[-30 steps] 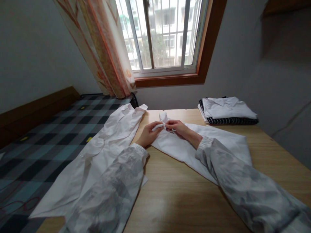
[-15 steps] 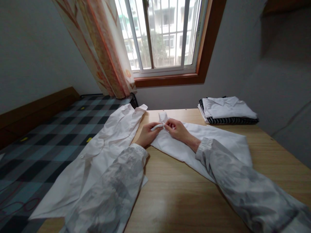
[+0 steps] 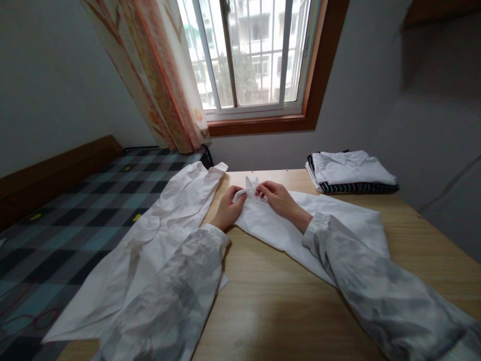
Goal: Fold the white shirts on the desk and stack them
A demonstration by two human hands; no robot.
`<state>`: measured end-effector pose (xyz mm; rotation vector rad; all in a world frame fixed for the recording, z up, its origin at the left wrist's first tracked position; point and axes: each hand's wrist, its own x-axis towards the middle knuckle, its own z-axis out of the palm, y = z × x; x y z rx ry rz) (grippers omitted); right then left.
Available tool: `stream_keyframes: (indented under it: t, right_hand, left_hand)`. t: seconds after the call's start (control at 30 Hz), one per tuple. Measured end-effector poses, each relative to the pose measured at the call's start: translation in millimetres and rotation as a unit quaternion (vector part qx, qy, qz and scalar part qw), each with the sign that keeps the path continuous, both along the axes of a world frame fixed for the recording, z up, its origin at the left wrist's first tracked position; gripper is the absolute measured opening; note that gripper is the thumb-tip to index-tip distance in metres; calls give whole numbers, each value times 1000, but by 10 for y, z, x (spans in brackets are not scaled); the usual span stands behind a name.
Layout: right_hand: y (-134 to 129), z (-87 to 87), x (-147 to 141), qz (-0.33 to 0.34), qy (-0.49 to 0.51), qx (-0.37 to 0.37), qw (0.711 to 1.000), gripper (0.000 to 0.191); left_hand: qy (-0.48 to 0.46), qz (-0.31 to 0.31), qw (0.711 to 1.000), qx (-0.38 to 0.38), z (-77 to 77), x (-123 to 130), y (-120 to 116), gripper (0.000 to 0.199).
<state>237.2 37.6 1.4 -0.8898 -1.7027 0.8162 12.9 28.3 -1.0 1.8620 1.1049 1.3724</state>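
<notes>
A white shirt [image 3: 338, 218] lies in a long folded shape across the wooden table, its narrow collar end between my hands. My left hand [image 3: 228, 206] pinches the collar edge between thumb and fingers. On the other side of the collar, my right hand [image 3: 278, 198] has its fingers curled with the tips at the fabric; the exact spot it grips is partly hidden. Another white shirt [image 3: 154, 235] is spread out on the left, under my left forearm, reaching over the table's edge.
At the table's back right corner sits a stack of folded clothes [image 3: 353, 170], white and black-striped. A bed with a checked sheet [image 3: 75, 210] adjoins the table [image 3: 259, 301] on the left. Behind are a window [image 3: 255, 55] and a patterned curtain [image 3: 161, 85].
My hands have moved slightly apart at the collar. The collar fabric between them now shows more openly, standing up. The other shirt and the stack stay put.
</notes>
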Motion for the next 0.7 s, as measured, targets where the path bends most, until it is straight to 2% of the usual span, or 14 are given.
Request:
stream_keyframes:
  t: [0.13, 0.23, 0.33, 0.4, 0.57, 0.63, 0.7]
  right_hand:
    - [-141, 138, 175, 1, -169, 49, 984, 11]
    - [-292, 184, 292, -12, -258, 56, 964, 13]
    - [-445, 201, 356, -30, -303, 76, 949, 15]
    - [-514, 195, 382, -45, -308, 79, 947, 11]
    - [-510, 114, 447, -62, -235, 21, 970, 6]
    - [-473, 73, 463, -72, -208, 4, 976, 8]
    - [-443, 37, 468, -83, -179, -9, 980, 11]
  left_hand:
    - [-7, 16, 1000, 18, -4, -3, -1, 12]
    - [3, 19, 999, 32, 37, -4, -34, 10]
    - [15, 25, 999, 38, 79, -4, -77, 9]
    - [20, 31, 998, 44, 92, -5, -97, 8]
    - [29, 38, 998, 52, 76, -15, -88, 11]
    - [53, 43, 996, 59, 80, -15, -88, 11]
    - [98, 76, 988, 95, 109, -5, -122, 12]
